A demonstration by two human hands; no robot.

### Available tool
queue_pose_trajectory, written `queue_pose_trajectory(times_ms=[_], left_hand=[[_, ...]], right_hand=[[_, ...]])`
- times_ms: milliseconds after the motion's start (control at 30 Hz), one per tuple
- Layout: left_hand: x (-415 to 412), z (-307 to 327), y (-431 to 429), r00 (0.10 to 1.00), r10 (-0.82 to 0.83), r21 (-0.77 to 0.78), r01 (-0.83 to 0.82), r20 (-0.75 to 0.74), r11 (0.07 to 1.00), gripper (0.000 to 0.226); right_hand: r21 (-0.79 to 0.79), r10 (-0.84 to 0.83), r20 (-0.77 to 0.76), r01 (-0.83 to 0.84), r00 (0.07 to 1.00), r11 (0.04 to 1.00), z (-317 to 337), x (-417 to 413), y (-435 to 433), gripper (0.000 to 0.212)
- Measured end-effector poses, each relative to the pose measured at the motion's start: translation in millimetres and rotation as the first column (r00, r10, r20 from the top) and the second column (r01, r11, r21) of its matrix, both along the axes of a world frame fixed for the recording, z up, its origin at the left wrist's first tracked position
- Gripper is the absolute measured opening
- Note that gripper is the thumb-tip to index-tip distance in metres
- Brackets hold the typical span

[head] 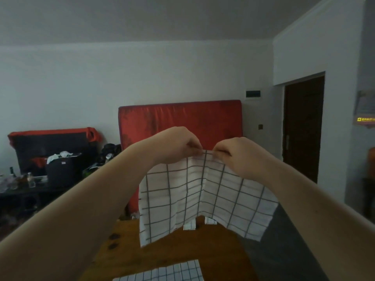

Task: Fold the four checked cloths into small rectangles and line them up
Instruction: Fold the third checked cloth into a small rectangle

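Red mattress [180, 118] behind; over the wooden table [182, 248], left hand [174, 145] and right hand [239, 157] pinch the checked cloth [203, 199] aloft by its top edge; second cloth [168, 272] lies nearer; yellow sign [365, 119] unreadable.

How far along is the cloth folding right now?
Done: no finished row shows. In hand: the left hand and right hand pinch the top edge of one raised cloth, creased down its middle. Remaining: a second cloth lies on the table; the small checked bits behind are mostly hidden.
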State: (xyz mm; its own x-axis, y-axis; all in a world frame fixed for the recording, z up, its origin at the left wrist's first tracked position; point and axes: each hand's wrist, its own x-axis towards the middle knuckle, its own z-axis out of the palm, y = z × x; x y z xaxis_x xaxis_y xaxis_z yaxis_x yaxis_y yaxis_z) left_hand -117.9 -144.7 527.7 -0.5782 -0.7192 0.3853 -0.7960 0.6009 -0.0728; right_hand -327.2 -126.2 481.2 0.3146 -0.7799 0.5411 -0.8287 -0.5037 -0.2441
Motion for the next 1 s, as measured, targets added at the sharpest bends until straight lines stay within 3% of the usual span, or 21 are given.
queue_pose_trajectory(times_ms=[200, 300, 500, 800, 933, 1000], left_hand=[[-18, -15, -1, 0.997, -0.034, -0.038, 0.031, -0.074, 0.999, 0.029], [-18, -19, -6, 0.997, -0.02, -0.056, 0.016, -0.073, 0.998, 0.021], [3, -9, -11, 0.991, -0.012, 0.026, 0.015, -0.136, 1.0, 0.02], [33, -8, -27, 0.986, 0.053, 0.073, -0.042, -0.16, 0.996, 0.014], [35, -14, -31, 0.986, 0.065, 0.079, -0.053, -0.154, 0.995, 0.016], [30, -17, -30, 0.987, 0.049, 0.092, -0.035, -0.154, 0.995, 0.018]], right_hand=[[-0.046, -0.011, -0.034, 0.009, 0.999, 0.999, 2, 2, 2, 0.025], [-0.064, -0.031, -0.042, 0.028, 0.999, 0.998, 0, -4, 0, 0.024], [0.038, -0.07, -0.017, 0.07, 0.997, 0.997, -8, -31, -7, 0.019], [0.064, -0.182, 0.163, 0.174, 0.97, 0.983, -28, -79, -13, 0.016], [-0.03, -0.294, 0.233, 0.309, 0.927, 0.951, -36, -80, -15, 0.019], [-0.122, -0.248, 0.253, 0.285, 0.935, 0.951, -39, -66, -15, 0.021]])
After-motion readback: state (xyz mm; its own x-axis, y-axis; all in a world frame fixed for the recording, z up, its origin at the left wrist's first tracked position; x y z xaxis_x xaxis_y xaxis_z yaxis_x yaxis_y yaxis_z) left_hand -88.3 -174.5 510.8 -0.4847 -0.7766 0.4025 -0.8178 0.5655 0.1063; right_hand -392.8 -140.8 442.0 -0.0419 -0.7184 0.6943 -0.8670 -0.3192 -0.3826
